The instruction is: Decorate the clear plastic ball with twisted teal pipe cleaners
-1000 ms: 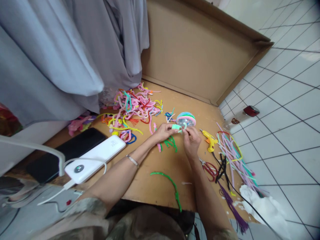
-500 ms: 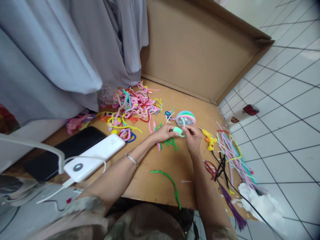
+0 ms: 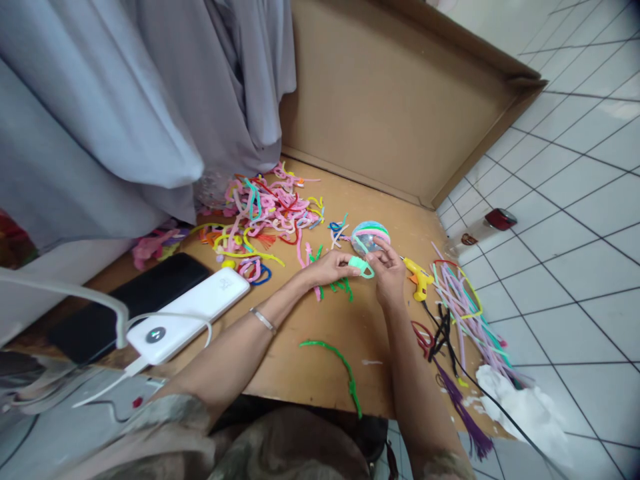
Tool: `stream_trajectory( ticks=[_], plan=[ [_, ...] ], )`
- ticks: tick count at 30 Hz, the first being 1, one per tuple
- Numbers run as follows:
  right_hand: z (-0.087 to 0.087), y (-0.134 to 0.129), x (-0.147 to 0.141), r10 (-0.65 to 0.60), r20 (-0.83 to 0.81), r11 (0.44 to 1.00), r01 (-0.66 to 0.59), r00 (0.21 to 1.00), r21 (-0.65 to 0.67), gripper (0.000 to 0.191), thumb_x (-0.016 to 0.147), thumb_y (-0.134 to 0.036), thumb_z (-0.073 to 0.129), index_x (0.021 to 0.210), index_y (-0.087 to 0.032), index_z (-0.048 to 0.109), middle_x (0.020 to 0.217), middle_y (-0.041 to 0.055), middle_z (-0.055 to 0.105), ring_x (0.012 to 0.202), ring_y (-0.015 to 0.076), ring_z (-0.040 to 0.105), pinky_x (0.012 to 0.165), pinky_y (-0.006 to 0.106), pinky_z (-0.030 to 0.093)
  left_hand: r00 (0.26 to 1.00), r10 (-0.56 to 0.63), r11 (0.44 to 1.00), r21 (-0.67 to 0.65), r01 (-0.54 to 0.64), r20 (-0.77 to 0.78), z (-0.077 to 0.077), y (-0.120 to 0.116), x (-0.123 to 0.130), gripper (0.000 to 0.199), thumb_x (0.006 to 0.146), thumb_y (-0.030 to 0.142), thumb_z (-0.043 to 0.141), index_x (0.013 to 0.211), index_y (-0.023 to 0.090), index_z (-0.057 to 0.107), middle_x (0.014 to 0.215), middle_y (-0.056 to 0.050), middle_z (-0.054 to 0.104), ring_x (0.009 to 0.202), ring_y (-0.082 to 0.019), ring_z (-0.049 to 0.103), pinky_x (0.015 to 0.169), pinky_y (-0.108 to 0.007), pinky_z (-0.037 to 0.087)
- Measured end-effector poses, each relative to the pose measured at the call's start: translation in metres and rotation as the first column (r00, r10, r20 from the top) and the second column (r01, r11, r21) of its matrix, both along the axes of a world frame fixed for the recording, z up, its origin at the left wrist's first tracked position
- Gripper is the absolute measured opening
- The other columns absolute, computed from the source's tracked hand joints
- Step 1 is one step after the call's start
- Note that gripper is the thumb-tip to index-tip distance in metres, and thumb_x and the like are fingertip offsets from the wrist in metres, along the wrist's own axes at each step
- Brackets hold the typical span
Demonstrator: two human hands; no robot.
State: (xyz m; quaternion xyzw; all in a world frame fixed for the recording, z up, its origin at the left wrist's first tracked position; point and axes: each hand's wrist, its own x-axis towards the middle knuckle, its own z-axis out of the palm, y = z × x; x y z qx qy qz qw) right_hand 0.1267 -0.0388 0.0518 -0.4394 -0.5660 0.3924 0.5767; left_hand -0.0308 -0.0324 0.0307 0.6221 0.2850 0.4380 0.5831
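My left hand (image 3: 334, 268) pinches a coiled mint-green pipe cleaner (image 3: 364, 268) between thumb and fingers, above the middle of the table. On its right side my right hand (image 3: 388, 272) grips the same pipe cleaner, whose loose end curves up past the fingers. Just beyond my hands rests a round piece wound in blue, green and pink (image 3: 371, 233), partly covered by the right fingers. Short green pipe cleaner pieces (image 3: 343, 288) lie beneath my left hand. Nearer to me is a long curved green pipe cleaner (image 3: 345, 367).
A tangled pile of pink and mixed pipe cleaners (image 3: 273, 210) lies back left. A white power bank (image 3: 195, 313) and black phone (image 3: 135, 307) sit left. To the right are a yellow glue gun (image 3: 420, 279), straight pipe cleaners (image 3: 465, 320) and a purple tassel (image 3: 465, 420). Cardboard (image 3: 370, 100) stands behind.
The free end of the mint-green pipe cleaner has swung left, and its loop below the fingers shows wider. My right fingers have shifted and lifted slightly; the left hand stays nearly in place.
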Motion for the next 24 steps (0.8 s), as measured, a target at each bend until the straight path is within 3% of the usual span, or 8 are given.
stream_trajectory(
  ticks=[5,11,17,24],
  plan=[
    [0.004,-0.003,0.000,0.083,-0.095,0.991,-0.092,0.992,-0.096,0.017,0.066,-0.031,0.072,0.079,-0.020,0.071,0.068,-0.0010,0.065,0.061,0.0126,0.054,0.061,0.027,0.043,0.999,-0.036,0.999,-0.001,0.036,0.021,-0.002,0.001,0.001,0.030,0.063,0.040,0.079,0.069,0.012,0.069,0.061,0.002,0.058,0.057,-0.009,0.047,0.057,-0.020,0.038],
    [0.005,-0.003,0.000,0.175,-0.126,0.976,-0.189,0.976,-0.110,0.012,0.072,-0.031,0.065,0.078,-0.020,0.069,0.070,-0.0021,0.064,0.062,0.0119,0.054,0.064,0.025,0.043,0.994,-0.054,0.998,-0.005,0.055,0.095,-0.003,0.005,0.001,0.039,0.062,0.048,0.079,0.073,0.011,0.071,0.069,-0.002,0.064,0.071,-0.012,0.056,0.069,-0.021,0.043],
    [0.001,-0.002,-0.006,0.116,0.034,0.990,-0.118,0.993,0.079,0.012,0.067,-0.024,0.067,0.079,-0.022,0.068,0.092,0.0019,0.071,0.093,0.0192,0.062,0.088,0.033,0.047,0.996,0.023,0.997,-0.071,-0.016,0.091,-0.005,0.006,-0.001,0.050,0.061,0.053,0.078,0.086,0.009,0.074,0.068,-0.002,0.063,0.066,-0.011,0.053,0.063,-0.022,0.040],
    [-0.012,-0.002,-0.015,-0.048,-0.072,0.997,0.051,0.996,0.050,0.017,0.066,-0.027,0.070,0.081,-0.019,0.069,0.078,0.0018,0.071,0.075,0.0170,0.063,0.075,0.031,0.050,0.991,0.061,0.995,-0.087,-0.050,0.123,-0.003,0.003,0.002,0.053,0.063,0.056,0.075,0.088,0.009,0.075,0.068,-0.002,0.060,0.059,-0.008,0.044,0.057,-0.020,0.034]
  ],
)
